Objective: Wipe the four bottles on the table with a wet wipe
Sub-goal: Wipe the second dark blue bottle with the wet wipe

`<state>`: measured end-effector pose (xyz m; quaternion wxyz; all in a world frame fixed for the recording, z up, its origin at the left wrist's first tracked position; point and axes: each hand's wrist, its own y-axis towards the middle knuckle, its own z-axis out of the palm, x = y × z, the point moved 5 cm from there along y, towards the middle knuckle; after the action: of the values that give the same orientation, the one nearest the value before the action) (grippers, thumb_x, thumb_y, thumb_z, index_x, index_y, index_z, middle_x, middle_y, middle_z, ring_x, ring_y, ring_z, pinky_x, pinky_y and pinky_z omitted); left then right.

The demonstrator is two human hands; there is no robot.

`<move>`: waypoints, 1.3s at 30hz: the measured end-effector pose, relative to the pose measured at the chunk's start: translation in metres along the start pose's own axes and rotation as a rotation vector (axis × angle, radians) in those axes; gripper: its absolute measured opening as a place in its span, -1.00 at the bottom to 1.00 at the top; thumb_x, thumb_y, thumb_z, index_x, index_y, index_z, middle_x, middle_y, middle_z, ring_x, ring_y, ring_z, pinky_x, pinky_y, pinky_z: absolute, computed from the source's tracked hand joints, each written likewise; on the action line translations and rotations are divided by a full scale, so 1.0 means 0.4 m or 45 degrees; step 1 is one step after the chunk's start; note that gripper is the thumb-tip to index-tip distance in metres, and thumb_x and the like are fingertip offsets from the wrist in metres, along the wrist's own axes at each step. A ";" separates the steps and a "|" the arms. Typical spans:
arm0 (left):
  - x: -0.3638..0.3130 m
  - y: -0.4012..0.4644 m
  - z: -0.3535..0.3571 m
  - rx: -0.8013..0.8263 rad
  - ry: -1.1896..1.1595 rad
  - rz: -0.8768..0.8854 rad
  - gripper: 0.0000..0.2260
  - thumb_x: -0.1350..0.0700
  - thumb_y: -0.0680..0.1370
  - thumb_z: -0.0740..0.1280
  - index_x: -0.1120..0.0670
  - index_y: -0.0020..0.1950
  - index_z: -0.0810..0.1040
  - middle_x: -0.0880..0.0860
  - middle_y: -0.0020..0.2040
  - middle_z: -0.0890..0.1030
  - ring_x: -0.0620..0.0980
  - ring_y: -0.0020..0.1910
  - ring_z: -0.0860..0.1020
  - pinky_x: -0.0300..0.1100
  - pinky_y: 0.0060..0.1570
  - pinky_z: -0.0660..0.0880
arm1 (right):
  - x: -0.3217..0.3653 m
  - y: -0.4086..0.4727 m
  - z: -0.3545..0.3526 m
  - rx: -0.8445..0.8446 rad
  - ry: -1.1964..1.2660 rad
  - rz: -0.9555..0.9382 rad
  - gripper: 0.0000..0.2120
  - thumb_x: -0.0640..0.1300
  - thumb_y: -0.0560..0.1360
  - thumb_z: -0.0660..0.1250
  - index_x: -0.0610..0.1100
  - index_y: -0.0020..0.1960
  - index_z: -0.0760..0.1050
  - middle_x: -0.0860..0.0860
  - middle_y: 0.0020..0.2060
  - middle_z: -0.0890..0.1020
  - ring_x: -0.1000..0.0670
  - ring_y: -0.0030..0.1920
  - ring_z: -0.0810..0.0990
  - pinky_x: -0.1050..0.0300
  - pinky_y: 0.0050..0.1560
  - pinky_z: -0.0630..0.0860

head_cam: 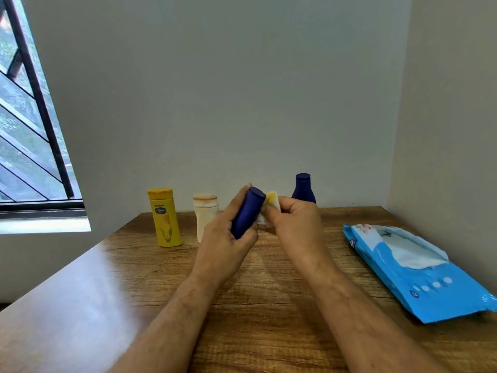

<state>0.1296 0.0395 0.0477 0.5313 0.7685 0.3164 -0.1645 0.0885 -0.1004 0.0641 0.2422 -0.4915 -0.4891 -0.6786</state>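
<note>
Now, left hand (pixel 228 238): grips tilted blue bottle (pixel 247 212), exposing its side.
Right hand (pixel 293 219): pinches wet wipe (pixel 270 208) against it.

I saw a small dark blue bottle (pixel 247 212) held tilted above the tabletop (pixel 107 278), its flat end pointing up and to the right, with a crumpled white wet wipe (pixel 271 204), stained yellow at its upper edge, pressed against its right side. A yellow bottle (pixel 164 218) with a flip cap and a dark oval label stood upright at the far left, and a cream-coloured bottle (pixel 205 214) with a grubby lid stood just to its right. A second dark blue bottle (pixel 303 188) with a narrow cap stood upright near the wall, partly hidden.
</note>
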 end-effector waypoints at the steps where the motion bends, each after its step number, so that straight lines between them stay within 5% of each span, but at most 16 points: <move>1: 0.002 0.000 0.000 -0.004 0.041 0.024 -0.24 0.19 0.53 0.39 -0.45 0.50 0.18 -0.01 0.00 0.61 -0.08 -0.24 0.52 -0.30 -0.18 0.50 | -0.008 0.000 0.009 0.050 0.089 0.078 -0.91 -0.15 0.55 0.41 -0.07 -0.07 0.70 0.00 -0.25 0.74 0.02 -0.17 0.73 0.12 -0.06 0.68; 5: 0.013 0.006 -0.009 -0.056 0.093 0.063 -0.20 0.19 0.51 0.42 -0.41 0.54 0.15 -0.03 0.08 0.60 -0.03 -0.10 0.56 -0.15 -0.01 0.55 | -0.018 -0.002 0.019 0.064 0.433 0.273 -0.91 -0.32 0.52 0.41 -0.23 0.00 0.66 -0.12 -0.16 0.74 -0.09 -0.08 0.75 0.05 -0.10 0.70; 11: 0.013 0.016 -0.024 -0.169 -0.153 -0.096 -0.37 0.14 0.50 0.50 -0.21 0.49 0.37 0.03 0.12 0.46 -0.13 -0.04 0.53 -0.40 -0.04 0.50 | -0.011 0.002 0.000 -0.055 0.833 0.376 -0.88 -0.40 0.49 0.38 -0.29 0.01 0.62 -0.14 -0.16 0.74 -0.09 -0.16 0.75 0.11 -0.25 0.69; 14: 0.014 0.009 -0.010 -0.064 -0.442 -0.234 -0.41 0.16 0.53 0.48 -0.19 0.47 0.35 0.00 0.10 0.62 -0.08 -0.03 0.66 -0.20 -0.02 0.62 | -0.014 0.008 -0.012 -0.125 0.775 0.342 -0.87 -0.37 0.51 0.39 -0.19 -0.04 0.63 -0.10 -0.13 0.74 -0.07 -0.11 0.74 0.11 -0.20 0.67; 17: 0.012 -0.001 0.006 0.022 -0.532 -0.309 -0.66 0.07 0.59 0.39 -0.17 0.30 0.41 0.03 0.09 0.65 0.06 -0.06 0.67 0.04 -0.09 0.66 | -0.019 0.007 -0.005 -0.066 0.672 0.322 -0.89 -0.33 0.50 0.41 -0.16 -0.06 0.66 -0.05 -0.18 0.74 -0.03 -0.11 0.72 0.03 -0.03 0.66; 19: 0.010 -0.007 0.012 0.066 -0.609 -0.324 -0.68 -0.04 0.52 0.35 -0.17 0.26 0.42 0.06 0.08 0.63 0.09 -0.11 0.64 -0.02 -0.16 0.63 | -0.017 0.007 -0.001 -0.024 0.625 0.310 -0.90 -0.30 0.50 0.42 -0.16 -0.05 0.67 -0.02 -0.21 0.74 0.01 -0.14 0.71 0.01 0.02 0.64; 22: 0.005 -0.012 0.012 0.115 -0.601 -0.324 -0.47 -0.09 0.41 0.44 -0.10 0.31 0.32 0.02 0.05 0.57 -0.12 -0.19 0.60 -0.20 -0.20 0.55 | -0.021 0.010 -0.003 -0.055 0.654 0.336 -0.89 -0.29 0.49 0.42 -0.18 0.00 0.67 -0.05 -0.19 0.75 -0.02 -0.13 0.73 0.00 0.00 0.66; 25: 0.012 -0.010 0.020 0.152 -0.795 -0.410 -0.35 -0.04 0.34 0.54 -0.04 0.28 0.24 0.10 -0.03 0.50 -0.06 -0.30 0.55 -0.15 -0.33 0.53 | -0.044 0.014 -0.018 -0.212 0.616 0.391 -0.89 -0.31 0.49 0.43 -0.12 -0.06 0.65 -0.09 -0.13 0.74 -0.09 -0.07 0.72 -0.04 0.03 0.66; 29: 0.021 -0.002 0.020 0.113 -1.069 -0.505 -0.53 0.01 0.43 0.39 0.13 0.27 0.38 0.12 -0.14 0.56 0.02 -0.28 0.56 -0.06 -0.33 0.58 | -0.050 0.018 -0.037 -0.287 0.543 0.373 -0.82 -0.30 0.49 0.44 -0.03 -0.14 0.60 -0.04 -0.14 0.72 -0.05 -0.07 0.71 0.00 0.03 0.65; 33: 0.010 -0.010 0.042 0.223 -0.982 -0.536 -0.51 -0.03 0.49 0.32 0.23 0.30 0.39 0.15 0.00 0.61 0.09 -0.15 0.62 0.03 -0.23 0.64 | -0.038 0.011 -0.008 -0.043 0.487 0.327 -0.91 -0.25 0.52 0.42 -0.15 0.00 0.66 -0.05 -0.16 0.74 -0.03 -0.11 0.71 0.04 -0.03 0.64; 39: -0.001 -0.022 0.042 0.394 -0.982 -0.627 -0.60 -0.05 0.60 0.25 0.23 0.27 0.51 0.27 0.04 0.67 0.18 -0.21 0.63 0.02 -0.26 0.61 | -0.048 0.016 -0.013 -0.081 0.457 0.355 -0.90 -0.21 0.53 0.40 -0.23 0.01 0.64 -0.13 -0.20 0.68 -0.09 -0.30 0.60 -0.02 -0.17 0.58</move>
<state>0.1247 0.0259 0.0351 0.4345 0.6238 0.2405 -0.6036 0.0990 -0.1107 0.0493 0.4012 -0.4333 -0.3438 -0.7301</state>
